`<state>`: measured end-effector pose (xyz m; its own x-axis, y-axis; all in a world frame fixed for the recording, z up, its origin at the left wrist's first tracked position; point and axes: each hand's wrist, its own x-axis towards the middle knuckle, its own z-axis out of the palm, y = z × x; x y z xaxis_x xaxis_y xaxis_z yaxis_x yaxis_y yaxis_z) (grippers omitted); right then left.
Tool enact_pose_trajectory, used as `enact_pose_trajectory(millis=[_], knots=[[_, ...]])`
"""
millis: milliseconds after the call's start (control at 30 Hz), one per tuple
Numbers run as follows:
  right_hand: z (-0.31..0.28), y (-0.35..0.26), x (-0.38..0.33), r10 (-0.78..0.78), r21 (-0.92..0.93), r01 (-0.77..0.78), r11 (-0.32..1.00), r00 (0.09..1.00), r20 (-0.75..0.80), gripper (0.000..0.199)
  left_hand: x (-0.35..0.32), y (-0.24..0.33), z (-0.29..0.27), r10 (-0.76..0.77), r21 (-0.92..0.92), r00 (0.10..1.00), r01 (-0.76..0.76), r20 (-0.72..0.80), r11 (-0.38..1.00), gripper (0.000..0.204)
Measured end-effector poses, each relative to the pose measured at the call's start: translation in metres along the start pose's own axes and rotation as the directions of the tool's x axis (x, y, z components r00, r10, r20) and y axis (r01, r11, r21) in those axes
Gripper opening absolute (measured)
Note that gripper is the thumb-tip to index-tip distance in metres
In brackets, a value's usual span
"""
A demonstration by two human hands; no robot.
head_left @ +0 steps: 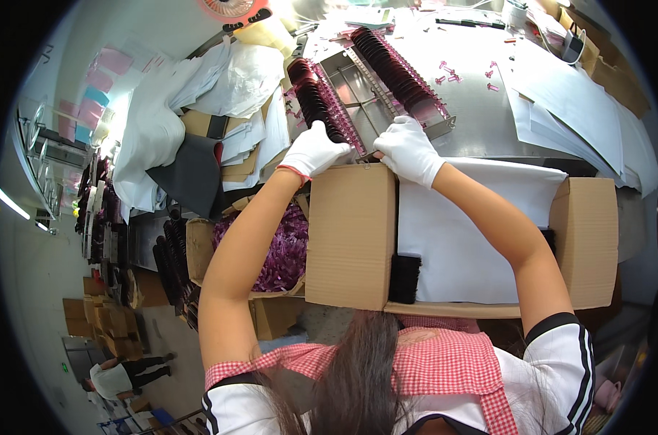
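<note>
A metal rack point(361, 109) lies tilted on the worktable. Along its two long sides run rows of dark reddish, lens-like pieces point(316, 100) on clear pink holders point(414, 67). My left hand point(313, 152), in a white glove, grips the near left corner of the rack, beside the end of the left row. Also gloved, my right hand point(413, 154) has its fingers curled over the near right part of the rack. Its thumb and fingertips are partly hidden. Just below both hands stands an open cardboard box point(350, 235) with a white sheet point(466, 239) inside.
Another carton point(200, 250) on the left holds many purple-pink plastic pieces point(278, 254). Paper stacks point(568, 109) lie at right, with crumpled white sheets point(151, 138) at left. Loose pink bits point(450, 75) dot the table point(481, 119). A person point(115, 378) is far off at lower left.
</note>
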<state>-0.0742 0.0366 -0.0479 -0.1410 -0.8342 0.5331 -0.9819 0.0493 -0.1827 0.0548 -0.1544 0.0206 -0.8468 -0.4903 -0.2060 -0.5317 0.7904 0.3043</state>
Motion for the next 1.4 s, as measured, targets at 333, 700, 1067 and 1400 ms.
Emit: enact_pose_trajectory(millis=[333, 700, 1067, 1400], knots=[[0.000, 0.006, 0.001, -0.037, 0.037, 0.038, 0.999, 0.999, -0.016, 0.016, 0.010, 0.029, 0.014, -0.110, 0.039, 0.991, 0.107, 0.080, 0.993, 0.032], [-0.028, -0.084, 0.012, 0.277, 0.458, -0.162, 0.874, 0.941, -0.196, 0.100, -0.061, 0.034, -0.008, 0.030, -0.380, 0.996, 0.006, 0.087, 0.925, 0.034], [-0.030, -0.015, 0.014, 0.188, 0.464, -0.163, 0.870, 0.982, -0.008, 0.047, 0.024, -0.040, -0.024, 0.176, -0.172, 0.949, -0.226, -0.262, 0.959, 0.072], [-0.017, 0.019, 0.022, 0.064, 0.517, -0.148, 0.843, 0.982, 0.178, 0.036, 0.078, -0.019, -0.003, -0.021, -0.149, 0.996, 0.009, -0.081, 0.989, 0.047]])
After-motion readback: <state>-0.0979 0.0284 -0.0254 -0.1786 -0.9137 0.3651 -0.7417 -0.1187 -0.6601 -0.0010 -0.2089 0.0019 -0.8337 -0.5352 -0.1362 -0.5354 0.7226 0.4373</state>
